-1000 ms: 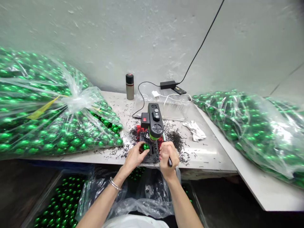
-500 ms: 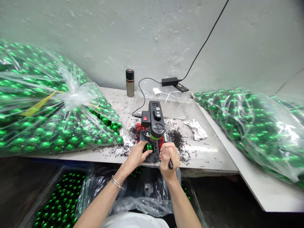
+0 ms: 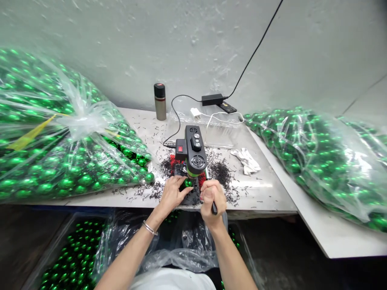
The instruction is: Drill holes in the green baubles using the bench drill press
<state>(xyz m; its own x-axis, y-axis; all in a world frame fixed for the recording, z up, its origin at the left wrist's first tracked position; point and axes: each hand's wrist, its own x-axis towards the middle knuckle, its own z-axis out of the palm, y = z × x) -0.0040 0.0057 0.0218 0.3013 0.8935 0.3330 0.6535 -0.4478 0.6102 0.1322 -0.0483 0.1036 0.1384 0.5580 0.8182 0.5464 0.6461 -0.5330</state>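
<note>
Head view. Observed left hand (image 3: 173, 192) at the near middle of the table (image 3: 266, 193), partly curled, pinching a green ball (image 3: 188, 182) with thumb on the near side and fingers on the far side. Found the green ball just under the near end of a black machine (image 3: 196, 149), over a dark base plate (image 3: 190, 199). Cannot tell from this angle whether touching the tip above. Observed right hand (image 3: 213, 198) to the right of the base plate, closed in a fist around a lever (image 3: 214, 208), with black end showing below the fist. Noted silver bracelet (image 3: 149, 228) on the left wrist.

Recorded red switch (image 3: 180, 149) on the left side of the machine, with red material (image 3: 203, 180) below and black bits (image 3: 222, 173) scattered thickly on both sides. Located white glove (image 3: 246, 162) right of the machine, lying crumpled. Located clear plastic tray (image 3: 222, 137) on the far side, near a white plug (image 3: 195, 112), a black power brick (image 3: 212, 99) and a flat black object (image 3: 227, 107). Found bottle (image 3: 160, 105) upright at far left of these, near the wall (image 3: 193, 48).

Noted tied clear bag (image 3: 86, 121) full of green balls at left, and second clear bag (image 3: 320, 161) of the same at right. Seen below the table edge, near left: more loose green balls (image 3: 72, 249), beside clear plastic sheeting (image 3: 190, 257).
</note>
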